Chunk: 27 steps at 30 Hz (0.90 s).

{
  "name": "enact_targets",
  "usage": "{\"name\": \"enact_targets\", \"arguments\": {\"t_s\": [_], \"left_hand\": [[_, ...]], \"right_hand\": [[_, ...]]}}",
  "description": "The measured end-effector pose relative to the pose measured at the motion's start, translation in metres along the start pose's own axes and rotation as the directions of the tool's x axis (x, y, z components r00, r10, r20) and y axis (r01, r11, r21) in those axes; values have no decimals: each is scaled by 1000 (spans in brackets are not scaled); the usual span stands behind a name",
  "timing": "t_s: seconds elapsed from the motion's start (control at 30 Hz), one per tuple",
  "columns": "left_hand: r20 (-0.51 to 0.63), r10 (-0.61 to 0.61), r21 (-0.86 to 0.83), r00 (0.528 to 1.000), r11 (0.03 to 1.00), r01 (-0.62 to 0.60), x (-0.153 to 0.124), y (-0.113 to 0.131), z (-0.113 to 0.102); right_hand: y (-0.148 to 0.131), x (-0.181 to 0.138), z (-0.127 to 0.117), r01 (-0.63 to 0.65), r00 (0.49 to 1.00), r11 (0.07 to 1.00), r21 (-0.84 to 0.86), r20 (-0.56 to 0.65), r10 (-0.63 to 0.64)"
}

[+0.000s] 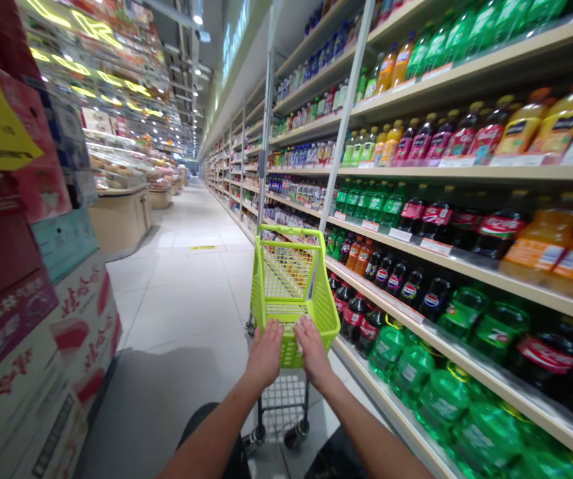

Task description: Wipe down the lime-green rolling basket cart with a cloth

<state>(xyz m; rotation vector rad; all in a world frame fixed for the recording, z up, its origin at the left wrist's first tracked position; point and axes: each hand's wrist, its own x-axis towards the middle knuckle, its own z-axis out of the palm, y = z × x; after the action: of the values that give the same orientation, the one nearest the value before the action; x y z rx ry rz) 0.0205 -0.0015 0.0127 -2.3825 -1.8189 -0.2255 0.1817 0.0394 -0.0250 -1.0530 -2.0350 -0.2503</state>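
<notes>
Cart [327, 309] roughly lengthwise down the aisle [181, 286]

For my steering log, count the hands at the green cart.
2: the left hand and the right hand, side by side at the near edge of the green cart; none looks hidden.

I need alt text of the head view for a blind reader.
A person's left hand and right hand are at the near edge of a green cart in a supermarket aisle. Drink bottles fill shelves on the right; cartons are stacked on the left.
</notes>
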Motion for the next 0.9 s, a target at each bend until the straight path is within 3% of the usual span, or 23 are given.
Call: {"name": "enact_targets", "arguments": {"t_s": [0.1, 0.17, 0.27, 0.33, 0.57, 0.67, 0.8, 0.9], "left_hand": [[9, 22, 22, 1000, 1000, -22, -2, -4, -2], [3, 27, 32, 1000, 999, -27, -4, -8, -3], [-4, 6, 18, 1000, 1000, -6, -4, -9, -2], [-8, -16, 1, 1000, 1000, 16, -3, -6, -1], [-10, 43, 4, 999, 999, -43, 0, -1, 3], [-42, 39, -8, 998, 999, -40, -1, -11, 3], [-54, 22, -25, 998, 999, -23, -1, -16, 3], [-52, 12, -9, 999, 1000, -13, 0, -11, 5]], "right_hand": [[-16, 7, 9, 64, 998, 997, 45, 12, -64], [2, 6, -4, 27, 1000, 1000, 13, -10, -27], [42, -1, -34, -144, 986, 988, -60, -90, 139], [51, -5, -41, -212, 972, 975, -70, -114, 204], [-13, -5, 6, -26, 999, 998, 53, -38, 28], [9, -13, -9, -39, 997, 999, 11, -61, 40], [50, -19, -36, -214, 961, 974, -78, -196, 196], [31, -12, -22, -176, 974, 984, -36, -152, 169]]}}
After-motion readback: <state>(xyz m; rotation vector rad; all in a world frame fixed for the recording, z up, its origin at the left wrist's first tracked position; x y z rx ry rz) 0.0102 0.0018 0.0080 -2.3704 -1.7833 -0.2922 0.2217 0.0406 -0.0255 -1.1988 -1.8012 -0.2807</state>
